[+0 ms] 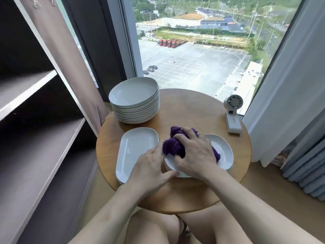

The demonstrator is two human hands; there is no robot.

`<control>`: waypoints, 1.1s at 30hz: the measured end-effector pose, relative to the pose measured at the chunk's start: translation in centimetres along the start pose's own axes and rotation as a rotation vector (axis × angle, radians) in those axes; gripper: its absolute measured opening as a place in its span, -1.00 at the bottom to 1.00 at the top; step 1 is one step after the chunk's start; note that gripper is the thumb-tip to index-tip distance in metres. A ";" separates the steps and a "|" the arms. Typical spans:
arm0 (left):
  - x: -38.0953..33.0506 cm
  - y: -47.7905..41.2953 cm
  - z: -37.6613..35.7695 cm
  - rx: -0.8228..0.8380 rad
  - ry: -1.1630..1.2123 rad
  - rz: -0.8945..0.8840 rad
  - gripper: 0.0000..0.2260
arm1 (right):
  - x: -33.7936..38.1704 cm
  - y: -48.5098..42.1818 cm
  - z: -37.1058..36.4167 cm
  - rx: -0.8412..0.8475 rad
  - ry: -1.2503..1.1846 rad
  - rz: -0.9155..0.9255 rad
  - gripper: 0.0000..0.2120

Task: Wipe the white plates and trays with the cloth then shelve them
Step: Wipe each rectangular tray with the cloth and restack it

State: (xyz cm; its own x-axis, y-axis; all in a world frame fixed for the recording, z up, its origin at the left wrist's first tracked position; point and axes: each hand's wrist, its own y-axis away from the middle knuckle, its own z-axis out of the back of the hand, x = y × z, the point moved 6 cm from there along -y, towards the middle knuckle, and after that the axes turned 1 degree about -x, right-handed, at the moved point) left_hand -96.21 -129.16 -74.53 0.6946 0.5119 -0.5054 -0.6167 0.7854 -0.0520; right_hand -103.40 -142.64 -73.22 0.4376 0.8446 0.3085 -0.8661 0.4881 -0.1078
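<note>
A bunched purple cloth (173,147) lies in a white plate (224,152) on the round wooden table (190,110). My right hand (195,152) grips the cloth and presses it into the plate. My left hand (149,168) holds the plate's near left rim, thumb along the front edge. Left of it lie white oblong trays (135,148), stacked. A tall stack of several white plates (135,101) stands at the table's back left.
A dark shelf unit with grey boards (35,138) stands to the left, beside a beige curtain (70,67). A small white fan (233,113) sits at the table's right edge. A large window is behind; grey curtains (290,103) hang right.
</note>
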 end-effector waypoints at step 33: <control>1.4 -0.9 -0.5 -0.045 -0.114 -0.052 -0.19 | -3.8 0.9 1.5 -0.112 0.104 -0.301 -0.50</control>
State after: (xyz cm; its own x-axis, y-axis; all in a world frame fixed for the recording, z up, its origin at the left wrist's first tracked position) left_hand -94.89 -129.35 -75.61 0.7621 0.5089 -0.4003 -0.5928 0.7970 -0.1152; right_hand -106.18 -145.73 -73.05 0.6971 0.6739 0.2447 -0.6648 0.7354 -0.1314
